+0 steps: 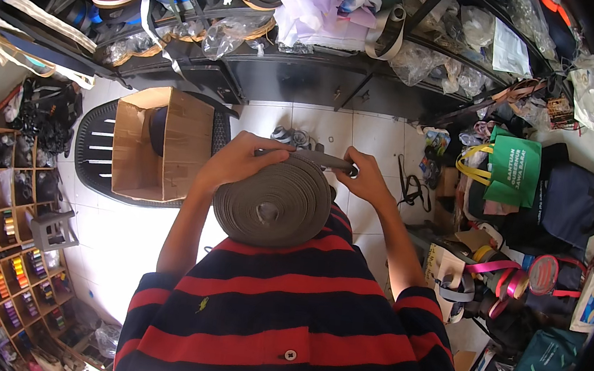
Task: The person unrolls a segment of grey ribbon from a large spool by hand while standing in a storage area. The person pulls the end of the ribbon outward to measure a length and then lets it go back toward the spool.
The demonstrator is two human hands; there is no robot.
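Observation:
A large coiled roll of grey-brown webbing (pixel 273 208) rests against my striped shirt at my waist, its spiral face turned up toward me. My left hand (pixel 245 160) lies over the roll's far left edge, with thumb and fingers closed on the outer layer of strap. From there a stretch of the webbing runs to the right, where my right hand (pixel 364 178) pinches it between thumb and fingers. Part of the strap between the hands is seen edge-on.
On my left, an opened cardboard box (pixel 188 149) sits on a black plastic chair (pixel 95 139). A wooden rack (pixel 6 263) holds thread spools. Ahead stands a black cabinet (pixel 289 83) under crowded shelves. To my right are a green bag (pixel 514 172) and piled straps and bags.

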